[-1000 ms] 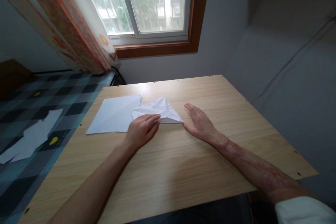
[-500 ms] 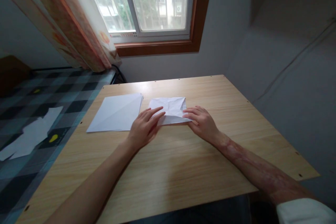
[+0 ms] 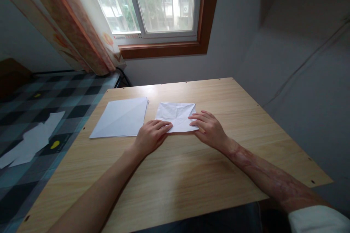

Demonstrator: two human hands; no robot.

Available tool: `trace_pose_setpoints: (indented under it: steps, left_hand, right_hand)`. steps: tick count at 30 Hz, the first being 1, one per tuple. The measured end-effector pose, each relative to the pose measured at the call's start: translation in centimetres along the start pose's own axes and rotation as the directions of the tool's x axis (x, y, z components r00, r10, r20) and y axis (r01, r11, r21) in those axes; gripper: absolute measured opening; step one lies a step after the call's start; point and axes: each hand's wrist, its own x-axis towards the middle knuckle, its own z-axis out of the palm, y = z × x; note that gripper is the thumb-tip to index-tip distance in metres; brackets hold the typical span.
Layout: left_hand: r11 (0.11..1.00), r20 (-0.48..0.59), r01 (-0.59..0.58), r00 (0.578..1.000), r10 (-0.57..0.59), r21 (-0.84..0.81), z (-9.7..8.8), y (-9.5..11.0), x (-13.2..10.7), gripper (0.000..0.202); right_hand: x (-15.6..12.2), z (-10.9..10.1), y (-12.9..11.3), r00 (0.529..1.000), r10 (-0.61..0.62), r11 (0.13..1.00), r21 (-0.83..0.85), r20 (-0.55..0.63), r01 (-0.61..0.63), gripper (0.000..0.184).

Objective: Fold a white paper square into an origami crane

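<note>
A small creased white paper square (image 3: 176,115) lies flat on the wooden table (image 3: 191,174). My left hand (image 3: 150,136) rests at its near left corner, fingertips pressed on the paper's edge, fingers held loosely together. My right hand (image 3: 209,128) lies on the near right corner, its fingers extended over the paper's edge. Neither hand lifts the sheet. Left of the square sits a stack of plain white sheets (image 3: 120,117), untouched.
A bed with a checked cover (image 3: 41,109) stands to the left, with loose white paper pieces (image 3: 30,140) on it. A curtain (image 3: 71,18) and a window (image 3: 155,3) are behind the table. A grey wall runs along the right side.
The paper went from a raised, pointed fold to a flat square. Both hands closed in on its near corners and now press it down.
</note>
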Motion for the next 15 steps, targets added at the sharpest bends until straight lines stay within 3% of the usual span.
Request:
trace_pose_setpoints:
  steps: [5, 10, 12, 15]
  left_hand:
    - [0.985, -0.126, 0.027, 0.991, -0.049, -0.17, -0.4, -0.3, -0.5, 0.035]
    - [0.911, -0.197, 0.131, 0.955, -0.223, -0.392, -0.2, -0.1, -0.5, 0.027]
    - [0.842, -0.184, 0.237, 0.914, -0.363, -0.484, -0.1, 0.0, -0.4, 0.025]
    - [0.684, -0.157, 0.41, 0.78, -0.606, -0.603, -0.1, 0.0, -0.1, 0.027]
  right_hand:
    - [0.0, 0.0, 1.2, 0.994, 0.094, 0.995, -0.03, 0.05, -0.093, 0.046]
    - [0.0, -0.2, 3.1, 0.984, 0.179, 0.983, 0.032, 0.011, -0.18, 0.027]
    - [-0.1, -0.3, 3.2, 0.968, 0.242, 0.965, 0.122, -0.061, -0.234, 0.016]
    - [-0.1, -0.4, 3.0, 0.89, 0.411, 0.885, 0.32, -0.198, -0.337, 0.016]
